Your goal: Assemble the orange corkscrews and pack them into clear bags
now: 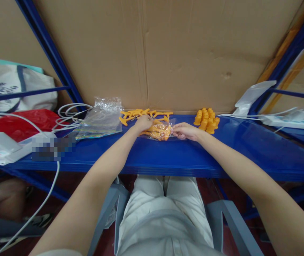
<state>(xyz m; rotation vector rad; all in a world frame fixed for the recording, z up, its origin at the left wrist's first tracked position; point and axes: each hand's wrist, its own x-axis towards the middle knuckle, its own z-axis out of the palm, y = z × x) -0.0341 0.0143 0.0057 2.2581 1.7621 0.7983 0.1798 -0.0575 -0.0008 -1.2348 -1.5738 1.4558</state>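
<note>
A clear plastic bag [164, 132] with several orange-yellow plastic pieces inside lies on the blue table. My right hand [185, 131] pinches the bag's right end between thumb and fingers. At the upper left side of the bag, my left hand [143, 123] is closed with its fingers curled down onto the plastic; its fingertips are mostly hidden. Just behind the left hand is a pile of loose orange-yellow branched pieces [133, 113]. To the right of my right hand, several short, rounded orange-yellow pieces [206, 119] are grouped together.
Flat clear bags [101, 119] lie left of the pile. Further left are white cables [70, 113], a power strip [21, 145], a red bag [31, 122] and a canvas bag [37, 87]. Cardboard [168, 53] closes off the back. Another power strip [296, 121] lies right.
</note>
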